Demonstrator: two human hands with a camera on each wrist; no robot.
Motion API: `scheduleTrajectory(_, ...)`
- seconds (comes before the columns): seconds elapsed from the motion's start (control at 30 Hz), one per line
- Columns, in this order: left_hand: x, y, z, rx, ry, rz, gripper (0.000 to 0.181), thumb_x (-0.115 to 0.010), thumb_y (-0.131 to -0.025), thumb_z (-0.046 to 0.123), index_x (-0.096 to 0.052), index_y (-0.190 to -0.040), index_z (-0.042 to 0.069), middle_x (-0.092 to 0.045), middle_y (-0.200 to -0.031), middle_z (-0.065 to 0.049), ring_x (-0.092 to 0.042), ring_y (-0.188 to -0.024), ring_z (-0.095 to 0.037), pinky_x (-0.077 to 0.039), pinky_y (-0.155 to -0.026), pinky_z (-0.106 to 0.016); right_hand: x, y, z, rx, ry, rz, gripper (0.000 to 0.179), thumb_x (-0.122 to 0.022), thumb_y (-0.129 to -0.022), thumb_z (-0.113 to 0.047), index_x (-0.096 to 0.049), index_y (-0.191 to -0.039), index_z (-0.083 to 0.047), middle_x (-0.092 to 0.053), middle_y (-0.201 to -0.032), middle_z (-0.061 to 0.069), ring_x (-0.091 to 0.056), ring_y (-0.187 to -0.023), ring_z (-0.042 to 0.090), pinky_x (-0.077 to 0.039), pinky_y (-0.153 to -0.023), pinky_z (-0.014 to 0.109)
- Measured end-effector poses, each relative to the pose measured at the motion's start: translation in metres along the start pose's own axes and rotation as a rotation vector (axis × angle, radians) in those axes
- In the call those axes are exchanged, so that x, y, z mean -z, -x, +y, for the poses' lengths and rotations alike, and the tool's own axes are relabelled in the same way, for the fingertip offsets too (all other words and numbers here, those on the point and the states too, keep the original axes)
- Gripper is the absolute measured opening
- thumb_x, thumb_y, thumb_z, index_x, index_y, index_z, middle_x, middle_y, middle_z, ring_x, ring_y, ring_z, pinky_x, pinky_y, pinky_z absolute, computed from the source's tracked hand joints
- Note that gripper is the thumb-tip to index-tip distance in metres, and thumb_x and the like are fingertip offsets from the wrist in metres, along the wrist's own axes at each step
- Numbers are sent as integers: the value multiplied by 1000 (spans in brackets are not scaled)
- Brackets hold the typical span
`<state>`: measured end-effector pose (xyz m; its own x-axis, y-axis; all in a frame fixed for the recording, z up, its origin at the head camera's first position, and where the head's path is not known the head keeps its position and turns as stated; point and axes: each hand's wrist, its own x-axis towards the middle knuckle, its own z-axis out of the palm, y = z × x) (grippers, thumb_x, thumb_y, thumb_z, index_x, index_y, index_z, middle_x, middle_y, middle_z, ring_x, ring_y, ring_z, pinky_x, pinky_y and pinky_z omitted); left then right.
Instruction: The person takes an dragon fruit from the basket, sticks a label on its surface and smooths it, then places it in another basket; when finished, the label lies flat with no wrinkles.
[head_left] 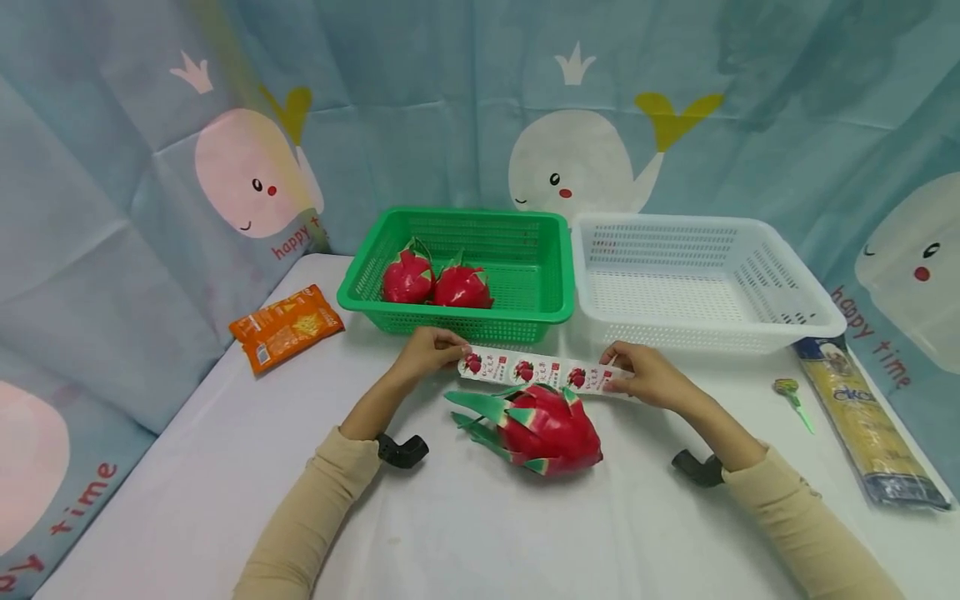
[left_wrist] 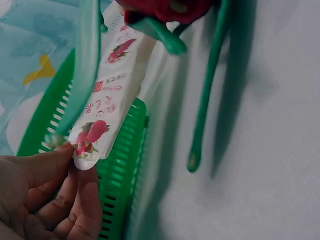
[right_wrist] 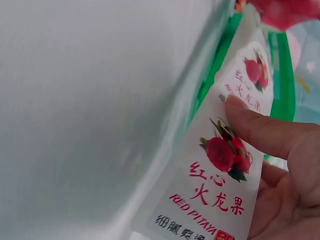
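A strip of pitaya stickers (head_left: 523, 369) stretches between both hands, close behind a large red dragon fruit (head_left: 551, 429) that lies on the white cloth with its green leaves pointing left. At the strip's left end my left hand (head_left: 433, 354) pinches the tip between thumb and fingers, as the left wrist view also shows. My right hand (head_left: 647, 374) grips the other end, its thumb across the printed face and the fingers behind. In the right wrist view the label (right_wrist: 215, 170) reads "RED PITAYA".
Behind the strip stands a green basket (head_left: 457, 319) with two dragon fruits (head_left: 462, 287) inside. Beside it is a white basket (head_left: 705, 333). An orange snack packet (head_left: 288, 327) lies left; a lollipop (head_left: 792, 400) and a pasta packet (head_left: 862, 417) lie right.
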<state>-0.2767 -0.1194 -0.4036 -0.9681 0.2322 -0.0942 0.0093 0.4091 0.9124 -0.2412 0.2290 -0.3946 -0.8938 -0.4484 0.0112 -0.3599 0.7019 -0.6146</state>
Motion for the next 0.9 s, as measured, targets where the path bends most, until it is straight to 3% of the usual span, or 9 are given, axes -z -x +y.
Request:
scheduleTrajectory(0.1,-1,3,9,-37,26,-24,21,-64,-86,14,-67,-99,-3,-70,-89,-12,-61,-69,-8,-56,-71,-29,8,4,0,9,32,-32,27,-72,-76,-9,-61,-100,-2,-65,-80,4,-54,-67,12,-46,-58,22)
scheduleTrajectory(0.2,-3,5,21,-77,46,-43,22,-65,-86,16,-68,-99,-2,-70,-88,-12,-62,-68,-10,-56,-73,-34,12,5,-11,63,48,-10,28,-71,-79,-10,-63,-104,-1,-67,-90,6,-60,-78,16,-53,-69,29)
scheduleTrajectory(0.33,-6,7,38,-101,53,-81,24,-63,-87,17,-67,-101,-2,-70,-93,-13,-64,-72,-10,-56,-76,-34,7,-3,-47,262,60,168,23,-69,-80,-4,-64,-102,-1,-67,-96,9,-65,-87,23,-55,-78,41)
scheduleTrajectory(0.4,-9,8,46,-118,51,-113,24,-62,-88,16,-66,-103,-3,-69,-96,-15,-65,-73,-10,-56,-75,-32,3,-11,-67,374,72,254,23,-69,-78,0,-65,-100,-1,-66,-96,10,-64,-88,23,-55,-77,42)
scheduleTrajectory(0.47,-12,8,53,-145,67,-152,25,-60,-89,15,-65,-104,-5,-67,-99,-18,-65,-74,-10,-56,-76,-31,-1,-19,-83,460,65,291,23,-71,-77,0,-65,-99,-2,-66,-95,9,-63,-89,22,-55,-77,41)
scheduleTrajectory(0.57,-16,10,62,-191,101,-203,25,-57,-91,12,-64,-105,-8,-67,-98,-20,-66,-74,-11,-56,-76,-32,-5,-32,-99,525,33,263,25,-71,-77,-3,-64,-100,-3,-65,-98,7,-62,-94,20,-53,-82,39)
scheduleTrajectory(0.67,-19,12,68,-205,146,-251,26,-56,-91,11,-63,-106,-9,-68,-95,-16,-66,-74,-12,-56,-78,-34,-9,-41,-102,532,-39,199,23,-70,-78,-4,-63,-100,-4,-66,-98,6,-63,-93,18,-53,-84,37)
scheduleTrajectory(0.77,-20,14,71,-181,177,-293,27,-56,-91,11,-62,-108,-10,-68,-92,-10,-65,-75,-13,-55,-80,-37,-12,-46,-98,531,-105,174,20,-69,-79,-5,-63,-99,-4,-68,-94,5,-64,-85,14,-54,-81,33)
scheduleTrajectory(0.9,-20,15,71,-119,212,-312,28,-55,-91,10,-61,-110,-10,-67,-87,-1,-63,-77,-11,-54,-83,-40,-17,-47,-93,562,-146,202,19,-69,-79,-5,-65,-97,-6,-68,-91,2,-63,-82,11,-54,-77,27)
